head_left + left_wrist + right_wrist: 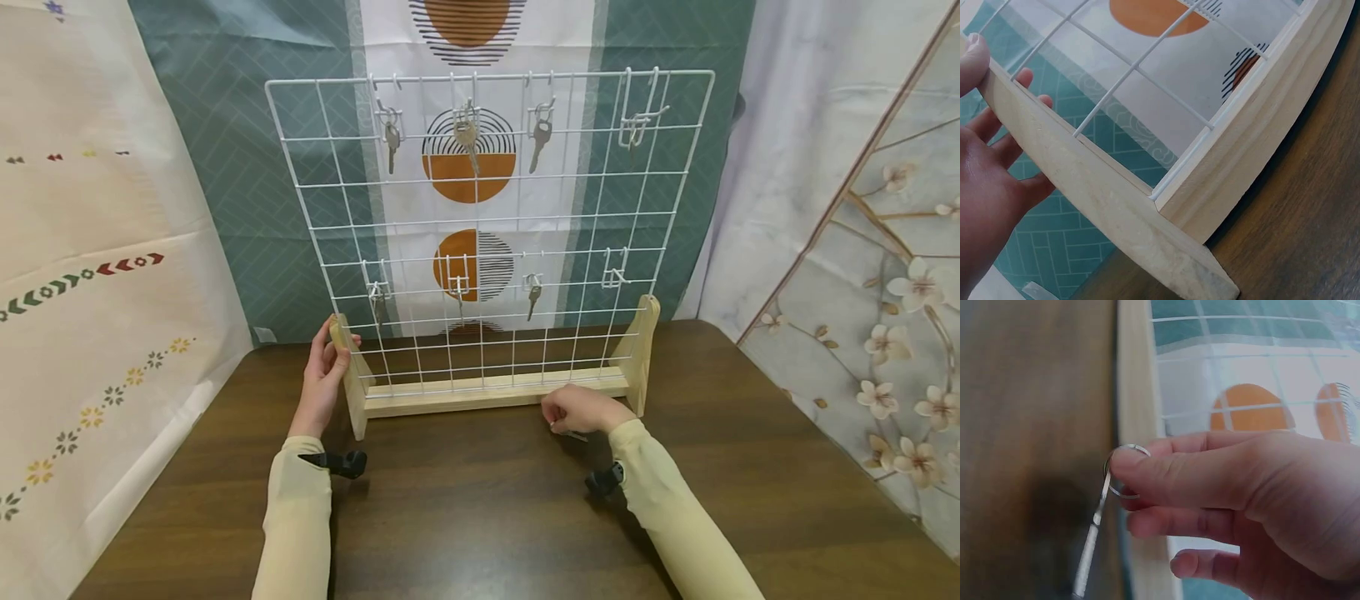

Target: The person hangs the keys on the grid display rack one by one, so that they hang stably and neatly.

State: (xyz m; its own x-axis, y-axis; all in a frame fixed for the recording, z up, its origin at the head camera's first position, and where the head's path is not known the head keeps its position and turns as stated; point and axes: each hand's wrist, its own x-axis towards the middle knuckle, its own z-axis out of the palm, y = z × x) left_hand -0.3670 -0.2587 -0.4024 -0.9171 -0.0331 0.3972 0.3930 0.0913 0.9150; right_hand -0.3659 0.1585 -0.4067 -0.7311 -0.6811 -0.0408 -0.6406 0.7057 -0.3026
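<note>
With its thumb in front and fingers behind, my left hand (pixel 322 379) grips the wooden side post (pixel 1104 194) at the left end of a white wire grid stand. My right hand (pixel 585 408) is low, just in front of the stand's wooden base bar (pixel 487 392). Between thumb and forefinger it pinches a thin metal key ring (pixel 1138 447), and a silver key (pixel 1089 547) hangs from that ring. Several keys hang on hooks along the grid's upper row, one of them a key (pixel 541 137) right of centre. The lower row holds more, among them a key (pixel 534 302).
At the lower right of the grid is a bare white hook (pixel 617 277). The stand rests on a dark brown wooden table (pixel 465 517). Behind it hangs a green and white patterned cloth (pixel 300 50), with a floral cloth (pixel 862 250) on the right.
</note>
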